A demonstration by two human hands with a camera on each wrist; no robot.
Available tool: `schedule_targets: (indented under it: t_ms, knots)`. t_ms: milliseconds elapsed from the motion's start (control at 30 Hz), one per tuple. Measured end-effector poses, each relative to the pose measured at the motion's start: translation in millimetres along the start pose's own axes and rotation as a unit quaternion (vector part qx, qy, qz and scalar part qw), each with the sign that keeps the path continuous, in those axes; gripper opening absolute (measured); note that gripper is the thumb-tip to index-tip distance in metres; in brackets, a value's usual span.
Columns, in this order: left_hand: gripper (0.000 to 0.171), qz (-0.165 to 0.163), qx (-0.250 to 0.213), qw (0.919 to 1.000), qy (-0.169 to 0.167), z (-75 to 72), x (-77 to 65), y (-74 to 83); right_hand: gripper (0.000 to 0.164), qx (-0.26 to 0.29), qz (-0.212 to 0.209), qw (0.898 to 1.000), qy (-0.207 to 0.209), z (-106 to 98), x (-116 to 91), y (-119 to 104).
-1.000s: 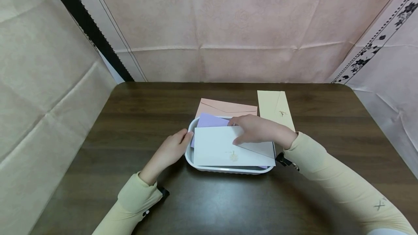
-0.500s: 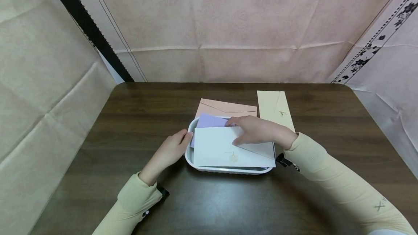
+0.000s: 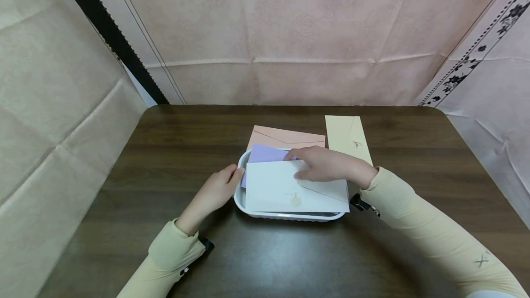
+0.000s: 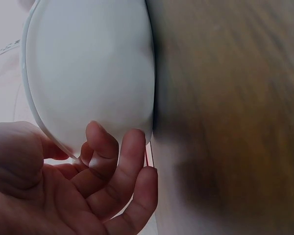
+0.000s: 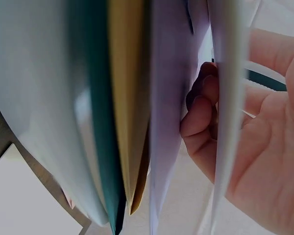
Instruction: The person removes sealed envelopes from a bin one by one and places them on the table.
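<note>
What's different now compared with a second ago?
Very little: the fingers of the right hand crept slightly leftward behind the white envelope, which it pinches as before. Nothing was newly gripped or let go. The left hand still holds the white bin; the pink envelope and cream envelope stayed put.

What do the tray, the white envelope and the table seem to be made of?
Tray: probably plastic, its wall smooth, white and softly shiny, though enamel isn't ruled out.
White envelope: likely paper, matte, with a thin edge and gold-coloured print.
Table: wood or wood-look laminate, judging by its dark brown grain and soft sheen.
</note>
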State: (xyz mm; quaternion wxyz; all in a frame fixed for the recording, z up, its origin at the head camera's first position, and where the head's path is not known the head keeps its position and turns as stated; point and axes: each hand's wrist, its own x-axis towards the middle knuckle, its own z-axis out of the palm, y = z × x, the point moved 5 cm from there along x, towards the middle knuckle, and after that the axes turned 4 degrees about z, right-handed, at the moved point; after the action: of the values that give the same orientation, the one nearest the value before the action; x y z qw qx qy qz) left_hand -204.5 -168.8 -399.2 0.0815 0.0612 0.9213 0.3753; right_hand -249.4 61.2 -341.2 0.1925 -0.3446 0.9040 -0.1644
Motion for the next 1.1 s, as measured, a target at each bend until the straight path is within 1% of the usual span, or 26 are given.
schedule_targets:
  t_ms: [133, 267, 433, 533, 667, 767, 900, 1100]
  knots:
    - [0.03, -0.001, -0.001, 1.0, -0.001, 0.2, -0.5, -0.6, 0.037, 0.0, -0.001, 1.0, 0.005, 0.0, -0.1, -0.3]
    - [0.031, 0.002, -0.002, 1.0, -0.002, 0.2, -0.9, -0.6, 0.034, 0.001, -0.007, 1.0, 0.011, -1.0, -0.7, -1.1]
    - [0.031, 0.005, -0.002, 1.0, -0.004, 0.6, -0.8, -1.0, 0.034, 0.001, -0.012, 1.0, 0.017, -4.8, -2.9, -2.0]
    - [0.031, 0.006, -0.002, 1.0, -0.004, 1.0, -0.3, -1.5, 0.034, 0.003, -0.004, 1.0, 0.018, -7.4, -3.9, -0.5]
    - [0.032, 0.017, 0.007, 0.9998, 0.002, 0.2, 0.3, -1.0, 0.034, 0.005, 0.006, 1.0, 0.022, -10.3, -4.3, 1.3]
    - [0.032, 0.024, 0.013, 0.9996, 0.005, -0.6, 0.5, -0.9, 0.033, 0.006, 0.003, 1.0, 0.028, -12.5, -4.2, 1.1]
    - [0.032, 0.023, 0.014, 0.9996, 0.004, -0.6, 0.5, -1.1, 0.034, 0.003, -0.002, 0.999, 0.034, -14.7, -3.4, 0.8]
    - [0.032, 0.023, 0.011, 0.9997, 0.0, -0.5, 0.3, -0.3, 0.034, -0.003, 0.01, 0.999, 0.035, -18.7, -4.5, 2.8]
